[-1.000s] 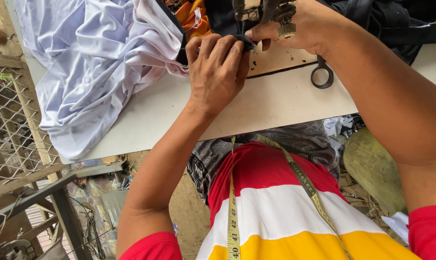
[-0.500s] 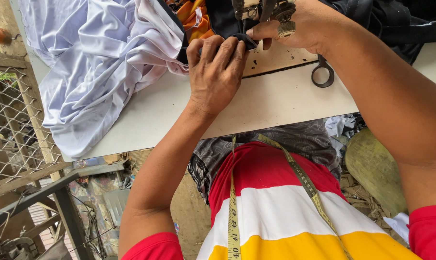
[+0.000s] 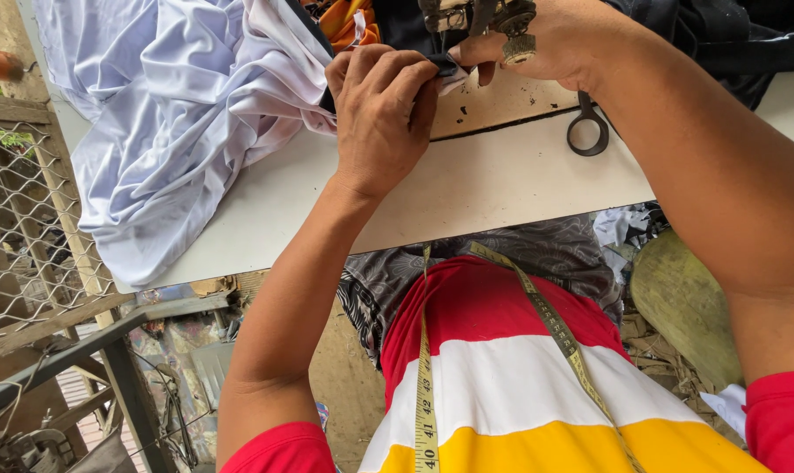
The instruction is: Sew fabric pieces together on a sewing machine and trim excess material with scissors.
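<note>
My left hand (image 3: 381, 114) lies palm down on the white sewing table (image 3: 467, 188), its fingertips pinching a black and white fabric edge (image 3: 448, 70) right by the sewing machine's needle area (image 3: 476, 17). My right hand (image 3: 555, 44) sits just right of the needle, fingers curled against the same fabric under the presser foot. A large pale lilac-white cloth (image 3: 178, 114) is bunched to the left of my left hand and hangs over the table's edge.
Black-handled scissors (image 3: 588, 131) lie on the table under my right forearm. Dark cloth (image 3: 739, 44) is piled at the far right, orange cloth (image 3: 353, 22) behind. A yellow tape measure (image 3: 425, 385) hangs round my neck. A wire fence (image 3: 20, 210) stands to the left.
Both hands have stayed at the needle, holding the fabric edge. The view has shifted very slightly; nothing else has visibly moved.
</note>
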